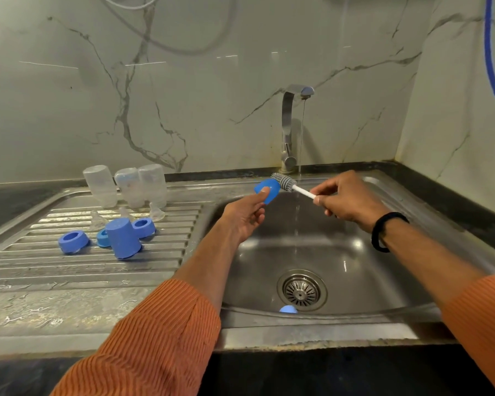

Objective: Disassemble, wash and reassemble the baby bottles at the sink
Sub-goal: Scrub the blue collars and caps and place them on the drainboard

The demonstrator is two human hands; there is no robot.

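Left hand (247, 214) pinches a blue cap (267, 190) over the sink (412, 195); right hand (345, 200) grips the brush (283, 181), bristles touching it. Wet plastic in a thumb pinch could slip into the basin below.

Blue hose (490, 61) hangs on marble wall (183, 95).

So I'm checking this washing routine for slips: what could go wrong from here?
The left hand only pinches the blue cap at its edge, so the brush pushing against it could knock it into the sink. Another blue piece already lies near the drain and might be overlooked.
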